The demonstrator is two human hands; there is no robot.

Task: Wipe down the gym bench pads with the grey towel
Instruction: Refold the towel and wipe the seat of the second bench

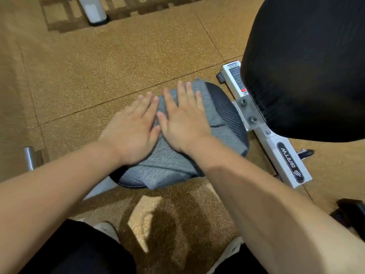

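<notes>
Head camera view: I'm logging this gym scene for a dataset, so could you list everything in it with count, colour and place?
Folded grey towel: one, grey, spread on the seat pad under both hands.
Textured black seat pad: one, black, centre, mostly covered by the towel.
Large black back pad: one, black, upper right.
White metal bench frame: one, white with a black logo label, running down the right side.
Speckled tan rubber floor: tan, all around.
White post with black foot: one, top left.
Short grey metal tube: one, left edge.
Left hand: flat on the towel.
Right hand: flat on the towel.
</notes>
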